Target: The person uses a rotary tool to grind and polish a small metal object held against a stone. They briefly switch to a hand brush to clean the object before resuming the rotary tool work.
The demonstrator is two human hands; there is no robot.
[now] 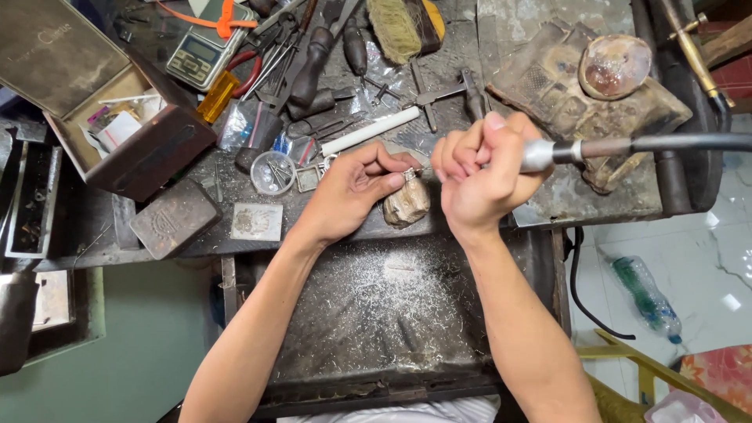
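— What is the left hand (352,192) doing?

— It is curled up tight. Its thumb and first fingers pinch a small silver piece (409,174) — it looks like a ring, but it is too small to be sure. The hand presses it down on the worn wooden peg (406,205) that sticks out from the front edge of the surface (564,207).

— And the right hand (478,176)?

— It is closed in a fist around the shiny metal handle of a rotary tool (548,153). All the fingers wrap round it, like when you hold a fat crayon.

— Which way does the tool lie?

— Its long side runs left to right. The black hose goes off to the right edge of the surface, and the working tip points left, toward the silver piece. The tip itself is hidden behind the fingers, so I cannot tell if it touches.

— So where is the silver piece from the right hand?

— Just to its left, and a bit lower. The two hands are almost touching — the piece sits right between them, over the peg.

— Which hand is nearer to it?

— The left one, since it has hold of it. The right hand is just beside it.

— What is under the hands?

— A dark tray (376,313) pulled out below the front edge, dusted with silver shavings. At the back of the surface lie many tools, a small scale (200,53) and a white stick (370,131).
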